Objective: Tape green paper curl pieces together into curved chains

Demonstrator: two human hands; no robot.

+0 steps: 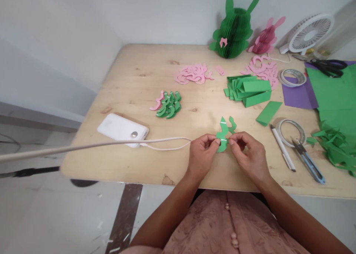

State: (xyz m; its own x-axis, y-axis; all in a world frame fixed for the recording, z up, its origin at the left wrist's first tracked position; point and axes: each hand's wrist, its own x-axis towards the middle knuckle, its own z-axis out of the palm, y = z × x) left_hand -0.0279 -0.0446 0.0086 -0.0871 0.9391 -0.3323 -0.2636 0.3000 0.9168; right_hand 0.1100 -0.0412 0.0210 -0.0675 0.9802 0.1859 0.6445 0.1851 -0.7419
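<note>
A curvy green paper cutout (223,135) with white strips across it is pinched at its left edge by my left hand (204,150). My right hand (248,155) is closed at the cutout's right edge, thumb and forefinger together. Just above my right fingers lies a smaller green paper scrap (232,124). Further left on the table is a pile of similar green cutouts (169,105) with white marks, and a pink cutout (158,101) rests against its left side.
A white power bank (122,129) with a cable lies left. A white pen (283,148), blue cutter (309,161) and tape roll (291,132) lie right. Folded green paper (250,89), pink cutouts (193,74), scissors (328,66), a fan (310,35) and a green paper rabbit (235,31) stand or lie behind.
</note>
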